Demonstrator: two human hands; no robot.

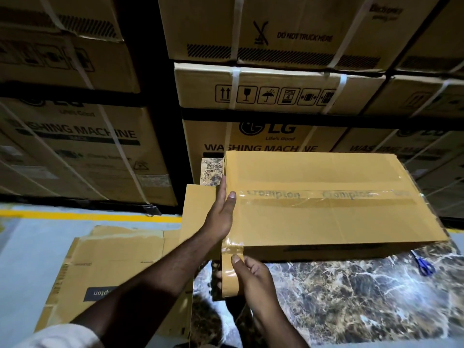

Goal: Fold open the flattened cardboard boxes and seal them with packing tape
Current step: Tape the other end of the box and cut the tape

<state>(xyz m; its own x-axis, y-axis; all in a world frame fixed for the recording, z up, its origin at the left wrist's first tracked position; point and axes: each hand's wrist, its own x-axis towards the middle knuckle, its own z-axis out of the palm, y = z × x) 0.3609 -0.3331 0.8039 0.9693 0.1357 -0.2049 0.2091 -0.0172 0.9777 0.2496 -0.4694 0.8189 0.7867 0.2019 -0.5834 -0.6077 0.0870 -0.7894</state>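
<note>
Nearest the camera, the right hand (253,275) pinched a hanging strip of brown packing tape (232,270) at the near left corner of the marble tabletop (351,297), thumb pressed on the tape's face, fingers curled behind it. The strip ran up over the near left edge of the assembled cardboard box (326,202). Just above, the left hand (221,212) lay flat against the box's left end, fingers straight, thumb resting on the top beside the clear-taped centre seam. The hands were apart, one bracing and one pulling.

The box sat on the tabletop, filling its far half. It looked light and probably empty, stiff at the edges but liable to dent mid-panel, so corners and edges seemed the best places to hold it. The tape was thin and would likely wrinkle if slack.

Blue-handled scissors (424,263) lay near the right edge. Flattened cardboard boxes (113,267) rested left of the tabletop. Strapped washing machine cartons (263,136) were stacked behind.
</note>
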